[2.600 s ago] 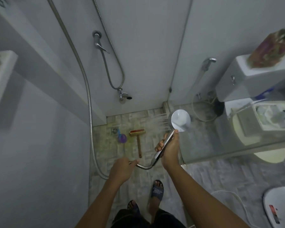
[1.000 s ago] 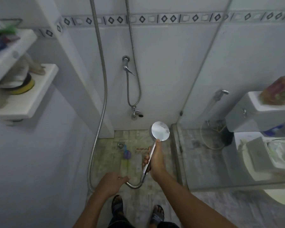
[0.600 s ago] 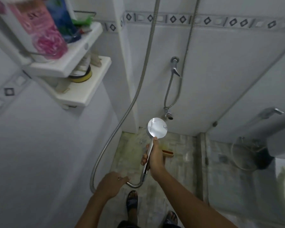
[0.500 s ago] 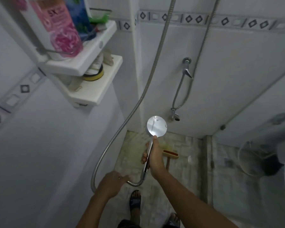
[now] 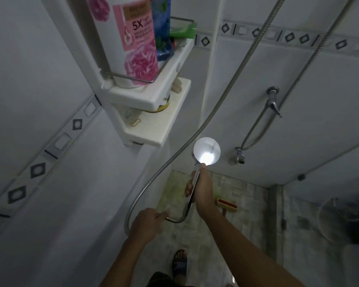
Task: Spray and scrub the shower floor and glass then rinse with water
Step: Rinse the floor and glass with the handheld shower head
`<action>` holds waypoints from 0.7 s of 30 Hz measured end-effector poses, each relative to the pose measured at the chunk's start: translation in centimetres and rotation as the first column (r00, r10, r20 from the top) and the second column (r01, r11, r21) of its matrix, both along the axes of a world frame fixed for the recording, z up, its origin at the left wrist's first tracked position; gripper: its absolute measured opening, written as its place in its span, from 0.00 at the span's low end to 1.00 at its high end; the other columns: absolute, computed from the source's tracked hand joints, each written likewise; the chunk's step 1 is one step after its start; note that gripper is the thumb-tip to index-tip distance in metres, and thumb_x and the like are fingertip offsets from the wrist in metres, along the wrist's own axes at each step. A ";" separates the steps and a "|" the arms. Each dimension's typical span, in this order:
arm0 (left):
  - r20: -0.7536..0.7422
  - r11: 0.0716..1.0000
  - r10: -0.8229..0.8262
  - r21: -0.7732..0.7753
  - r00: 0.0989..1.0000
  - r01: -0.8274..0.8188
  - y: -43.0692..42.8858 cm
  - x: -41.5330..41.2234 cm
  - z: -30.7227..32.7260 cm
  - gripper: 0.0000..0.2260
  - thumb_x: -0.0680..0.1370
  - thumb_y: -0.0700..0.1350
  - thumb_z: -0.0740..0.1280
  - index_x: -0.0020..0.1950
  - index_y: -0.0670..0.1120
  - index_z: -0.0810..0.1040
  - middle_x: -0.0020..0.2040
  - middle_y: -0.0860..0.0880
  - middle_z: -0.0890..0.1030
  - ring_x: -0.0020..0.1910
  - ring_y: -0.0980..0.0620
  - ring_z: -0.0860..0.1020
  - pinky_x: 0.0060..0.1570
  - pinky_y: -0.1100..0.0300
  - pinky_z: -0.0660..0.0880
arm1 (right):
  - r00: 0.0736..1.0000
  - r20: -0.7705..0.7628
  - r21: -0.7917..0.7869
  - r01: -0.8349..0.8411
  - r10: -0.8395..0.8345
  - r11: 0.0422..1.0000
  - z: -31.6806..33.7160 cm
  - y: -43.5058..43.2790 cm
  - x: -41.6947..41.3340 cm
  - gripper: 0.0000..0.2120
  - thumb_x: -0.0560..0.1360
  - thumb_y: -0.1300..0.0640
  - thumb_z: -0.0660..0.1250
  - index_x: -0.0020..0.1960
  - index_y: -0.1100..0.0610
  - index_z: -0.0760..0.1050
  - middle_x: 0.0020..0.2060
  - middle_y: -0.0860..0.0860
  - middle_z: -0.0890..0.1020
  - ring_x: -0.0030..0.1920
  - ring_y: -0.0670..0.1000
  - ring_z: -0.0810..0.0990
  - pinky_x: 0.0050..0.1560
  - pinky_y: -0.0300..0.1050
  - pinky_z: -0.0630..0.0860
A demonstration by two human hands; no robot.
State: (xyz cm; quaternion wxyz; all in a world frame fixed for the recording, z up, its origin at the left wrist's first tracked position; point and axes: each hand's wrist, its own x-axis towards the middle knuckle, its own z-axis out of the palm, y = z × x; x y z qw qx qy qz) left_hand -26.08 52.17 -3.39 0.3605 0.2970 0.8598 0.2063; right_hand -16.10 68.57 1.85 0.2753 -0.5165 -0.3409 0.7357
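I held my right hand [image 5: 203, 191] with fingers curled tight round the handle of the round chrome handheld shower head [image 5: 207, 151]. My left hand [image 5: 147, 224] pinched the ribbed metal hose [image 5: 177, 221] just below. The mottled tiled shower floor [image 5: 247, 204] lay beneath both sets of fingers.

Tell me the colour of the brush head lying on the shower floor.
The brush head is yellowish with a red strip; the head view shows it.

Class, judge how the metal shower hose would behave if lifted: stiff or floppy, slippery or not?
Probably floppy: the hose droops in a loop between the left hand and the shower head gripped by the right hand. Perhaps slippery: its ribbed metal shines.
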 end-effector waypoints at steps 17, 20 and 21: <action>0.005 0.995 -0.093 -0.045 0.996 0.093 2.6 -2.9 -0.5 0.28 0.77 0.63 0.68 0.26 0.50 0.62 0.26 0.54 0.66 0.25 0.58 0.67 0.25 0.59 0.58 | 0.999 0.011 0.047 -0.037 0.037 0.998 -0.2 1.9 -3.0 0.24 0.80 0.35 0.57 0.44 0.57 0.71 0.24 0.52 0.67 0.23 0.51 0.66 0.27 0.42 0.65; 0.007 0.995 -0.095 -0.042 0.995 0.096 2.5 -3.0 -0.6 0.28 0.77 0.63 0.67 0.26 0.50 0.61 0.26 0.54 0.66 0.25 0.58 0.66 0.26 0.58 0.57 | 0.999 -0.035 0.000 -0.042 0.042 0.999 -0.2 2.0 -2.7 0.25 0.80 0.36 0.56 0.37 0.55 0.66 0.24 0.53 0.64 0.23 0.51 0.64 0.26 0.42 0.63; 0.022 0.994 -0.105 -0.035 0.994 0.106 2.4 -2.9 -0.7 0.28 0.77 0.63 0.68 0.26 0.50 0.61 0.25 0.54 0.65 0.25 0.58 0.66 0.27 0.58 0.57 | 0.998 -0.049 -0.022 -0.052 0.050 0.998 -0.3 2.0 -2.6 0.25 0.80 0.35 0.57 0.36 0.55 0.65 0.24 0.53 0.64 0.23 0.51 0.63 0.26 0.41 0.62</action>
